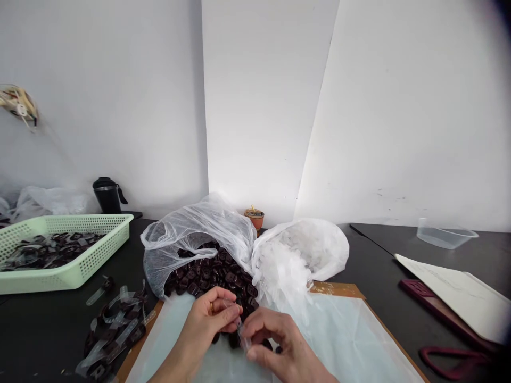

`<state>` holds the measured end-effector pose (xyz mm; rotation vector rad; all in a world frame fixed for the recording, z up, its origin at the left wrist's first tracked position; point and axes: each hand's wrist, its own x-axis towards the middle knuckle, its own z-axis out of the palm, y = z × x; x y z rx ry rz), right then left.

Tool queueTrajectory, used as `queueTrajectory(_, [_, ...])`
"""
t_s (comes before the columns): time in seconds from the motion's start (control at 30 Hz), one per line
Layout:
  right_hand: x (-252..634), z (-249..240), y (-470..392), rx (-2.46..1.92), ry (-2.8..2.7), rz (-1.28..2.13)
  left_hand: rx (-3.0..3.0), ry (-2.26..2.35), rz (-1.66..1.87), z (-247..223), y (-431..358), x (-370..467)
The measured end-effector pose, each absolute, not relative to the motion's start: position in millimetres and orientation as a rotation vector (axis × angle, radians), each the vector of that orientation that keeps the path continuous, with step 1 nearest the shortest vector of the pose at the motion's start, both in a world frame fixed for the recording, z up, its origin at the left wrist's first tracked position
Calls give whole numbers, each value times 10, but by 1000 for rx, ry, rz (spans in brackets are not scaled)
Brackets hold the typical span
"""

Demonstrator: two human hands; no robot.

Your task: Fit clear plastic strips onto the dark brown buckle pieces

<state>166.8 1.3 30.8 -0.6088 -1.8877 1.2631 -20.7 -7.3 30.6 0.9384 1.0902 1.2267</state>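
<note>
My left hand (211, 319) and my right hand (277, 340) are close together over a pale blue sheet (339, 330). A small clear plastic strip (242, 335) runs between them, its upper end pinched in my left fingers and its lower part in my right. Behind the hands, dark maroon glossy pieces (215, 271) spill from a clear plastic bag (199, 223), some lying under my fingers. Beside it a second bag (327, 244) holds many whitish translucent strips (281, 266).
Joined dark pieces with clear strips (115, 330) lie at left, near a green basket (99, 260) of similar ones. Farther back are a black cup (107, 196) and small pot (254, 217). On the right are a notebook (455, 292), maroon phone case (443, 314) and clear container (445, 235).
</note>
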Motion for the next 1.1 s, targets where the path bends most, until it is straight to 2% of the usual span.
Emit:
queueTrajectory(0.23, [1542, 61, 88, -980, -1624, 1272, 1133, 1183, 1174, 233, -89, -104])
queueTrajectory(0.4, [1574, 138, 112, -1020, -1597, 1310, 1501, 1328, 1126, 300, -100, -212])
queueTrajectory(0.57, [1683, 205, 164, -1012, -1539, 1298, 1946, 1470, 858, 299, -71, -365])
queueTrajectory(0.73, [1716, 154, 209, -1004, -1477, 1362, 2109, 1477, 749, 267, -69, -378])
queueTrajectory(0.87, [1692, 180, 193, -949, -1408, 1464, 1922, 1505, 911, 272, -81, -336])
queueTrajectory(1.1, [1585, 178, 135, -869, -1283, 1658, 1107, 1160, 1176, 280, -98, -162])
